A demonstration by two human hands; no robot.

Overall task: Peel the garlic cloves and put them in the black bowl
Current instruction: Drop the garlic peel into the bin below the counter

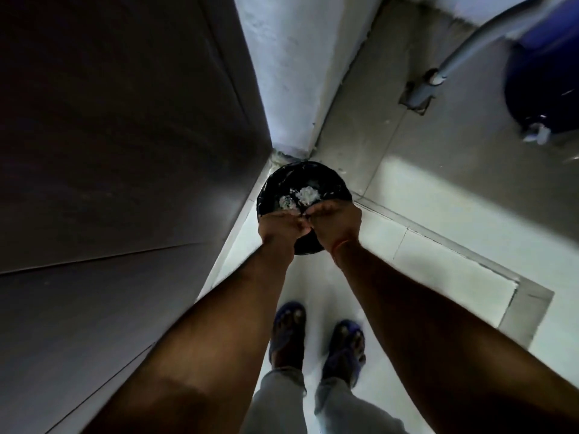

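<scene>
Both hands meet directly above a round black container [302, 186] that stands on the pale floor in the corner where the dark panel [125, 136] meets the white wall [282, 73]; it is lined with shiny black plastic and may be a bin rather than the task's black bowl, which cannot be told from here. The left hand [280, 228] and the right hand [336, 222] are pressed knuckle to knuckle over the near half of that container, fingers curled inward and fingertips touching, as if rubbing or pinching something small between them. Whether a garlic clove or only scraps of skin is held there is hidden by the fingers, so the grip's contents cannot be told. Inside the container, just beyond the fingertips on its far side, lies a loose white heap [300, 197], flaky enough to read as papery garlic peel, not whole cloves. Neither hand is nearer than the other; anything let go would drop straight down into the container. No peeled cloves are visible anywhere. Nearer the viewer than the container are two feet in blue sandals [316, 339], and far to its right stand a blue drum [542, 67] and a grey pipe [463, 54]
</scene>
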